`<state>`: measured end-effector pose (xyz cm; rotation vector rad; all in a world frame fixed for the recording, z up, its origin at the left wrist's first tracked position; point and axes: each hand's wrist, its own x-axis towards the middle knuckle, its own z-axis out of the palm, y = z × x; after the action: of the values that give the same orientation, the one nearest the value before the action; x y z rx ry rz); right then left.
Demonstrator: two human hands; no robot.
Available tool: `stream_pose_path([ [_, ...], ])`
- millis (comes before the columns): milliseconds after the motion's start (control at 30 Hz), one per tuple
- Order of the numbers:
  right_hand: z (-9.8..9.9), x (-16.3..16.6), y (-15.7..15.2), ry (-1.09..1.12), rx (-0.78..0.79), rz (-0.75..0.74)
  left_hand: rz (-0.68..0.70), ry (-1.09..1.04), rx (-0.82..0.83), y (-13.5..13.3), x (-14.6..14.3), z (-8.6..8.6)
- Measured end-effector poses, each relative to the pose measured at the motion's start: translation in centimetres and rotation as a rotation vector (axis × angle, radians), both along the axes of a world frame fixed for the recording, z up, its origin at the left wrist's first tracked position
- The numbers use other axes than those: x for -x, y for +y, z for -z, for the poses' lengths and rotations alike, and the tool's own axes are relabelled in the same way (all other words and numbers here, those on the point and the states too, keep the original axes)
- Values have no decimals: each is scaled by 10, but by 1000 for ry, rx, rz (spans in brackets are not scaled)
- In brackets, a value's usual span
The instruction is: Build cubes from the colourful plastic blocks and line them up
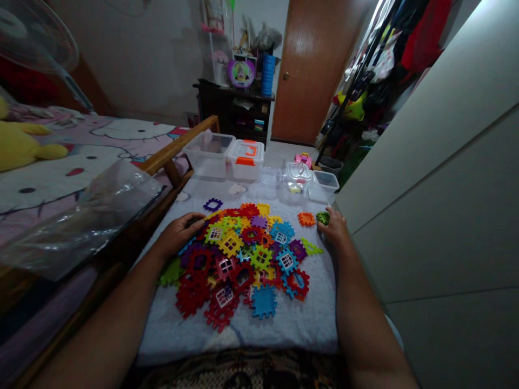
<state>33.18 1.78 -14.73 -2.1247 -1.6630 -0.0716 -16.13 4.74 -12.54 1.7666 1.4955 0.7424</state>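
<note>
While both arms stretch out over the cloth-covered worktop, a big messy heap of plastic building pieces takes up the middle of it, reaching down toward the near edge. Lots of red, yellow, lime, blue and purple in there, all notched around the sides, some with little window grids.

The left hand is on the heap's far left side, fingers stretched along it. Can't tell from here if it's actually gripping anything or just resting there. The right hand is over by the right edge, thumb and fingers closed around a dark green piece. Just left of that, an orange piece lies flat on its own. A dark purple frame sits apart too, beyond the heap on the left. Oh, and a light blue tile is on the heap's near side.

Along the far edge you've got clear tubs: a big open one toward the left corner, a lidded box with orange clips right beside it, then a smaller lidded container and a little open tub at the right corner. Off to the left, there's a bed with a yellow plush toy on it.
</note>
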Motion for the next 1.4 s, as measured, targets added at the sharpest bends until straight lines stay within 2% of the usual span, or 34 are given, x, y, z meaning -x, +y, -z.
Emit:
stream_pose_path([
  [167, -2, 1, -1, -33, 18, 55, -1, 10, -13, -1, -1, -2],
  [300, -24, 17, -6, -25, -101, 27, -3, 4, -31, -3, -3, -4],
  [333, -33, 27, -9, 6, -138, -34, -4, -1, -36, -4, -4, -5],
  [400, -52, 56, -19, 104, -119, -301, -15, -7, -47, -5, -6, -7],
  [500, -74, 110, -41, 171, 73, -698, -26, -12, -59, -7, -6, -7],
  [600, -81, 155, -64, 26, 143, -836, -7, -13, -49, -6, -4, -3],
  [700, -77, 176, -77, -75, 168, -826, 2, 4, -60, -3, -1, 3],
  [800, -73, 178, -79, -75, 177, -804, 10, 3, -75, -1, 1, 7],
  [933, -71, 169, -72, 73, 147, -800, 0, 6, -81, -1, 0, 7],
  [1133, -58, 145, -54, 224, -50, -637, 9, -8, -36, -4, -1, 3],
  [1267, -43, 135, -45, 226, -87, -572, -21, -6, -101, -7, -4, -7],
  [1400, -35, 133, -41, 233, -62, -558, 42, 62, -288, -7, -17, -33],
])
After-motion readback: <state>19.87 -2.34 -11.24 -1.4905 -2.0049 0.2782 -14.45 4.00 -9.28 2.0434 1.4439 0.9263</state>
